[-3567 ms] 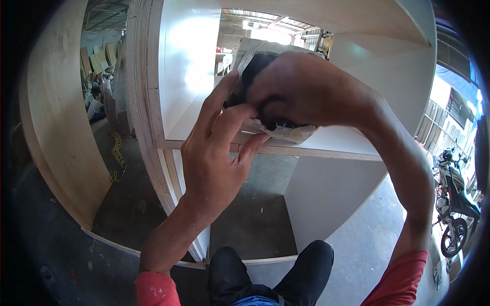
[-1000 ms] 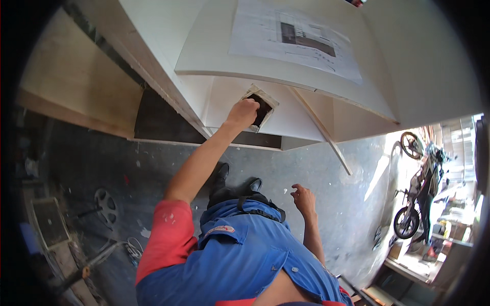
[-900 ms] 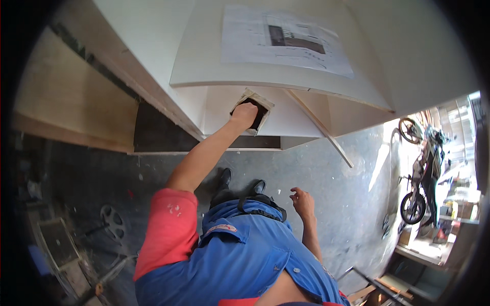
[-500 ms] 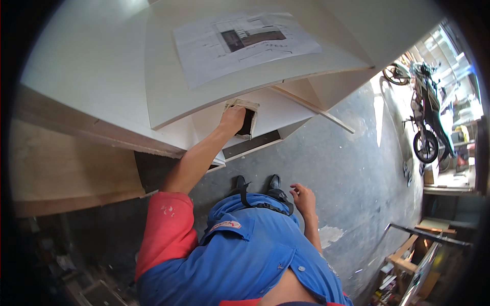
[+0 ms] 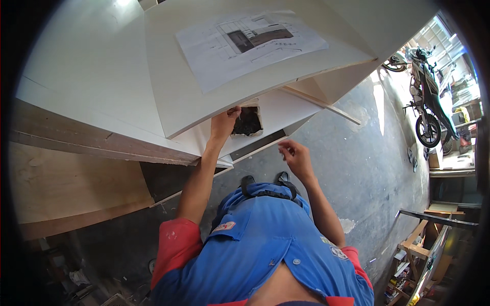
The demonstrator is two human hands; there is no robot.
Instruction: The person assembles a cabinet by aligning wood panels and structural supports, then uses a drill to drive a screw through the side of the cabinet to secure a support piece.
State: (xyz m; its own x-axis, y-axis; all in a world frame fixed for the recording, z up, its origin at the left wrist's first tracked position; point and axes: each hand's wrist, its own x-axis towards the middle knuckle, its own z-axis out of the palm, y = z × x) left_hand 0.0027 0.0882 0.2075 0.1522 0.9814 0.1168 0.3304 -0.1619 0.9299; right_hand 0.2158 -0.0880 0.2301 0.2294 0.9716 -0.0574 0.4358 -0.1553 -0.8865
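Note:
A dark, rough square sheet [image 5: 248, 121] with a pale edge lies on a white lower shelf [image 5: 286, 109] of a cabinet. My left hand [image 5: 223, 125] reaches up to it, fingers gripping its left edge. My right hand [image 5: 296, 155] hovers lower, in front of the shelf's edge, with its fingers loosely apart and nothing in them. Above the shelf juts a white top panel [image 5: 168, 97], and a printed drawing sheet [image 5: 250, 43] lies on it.
A thin wooden strip [image 5: 319, 104] lies on the shelf to the right. Bare plywood panels [image 5: 66, 188] stand at the left. A motorcycle [image 5: 426, 97] is parked on the grey concrete floor [image 5: 367, 153] at the right. Wood scraps and frames [image 5: 423, 250] sit at the lower right.
My right hand has risen from beside my hip toward the shelf's front edge. The left hand stays on the dark sheet. My head has turned, so the cabinet shifted in view.

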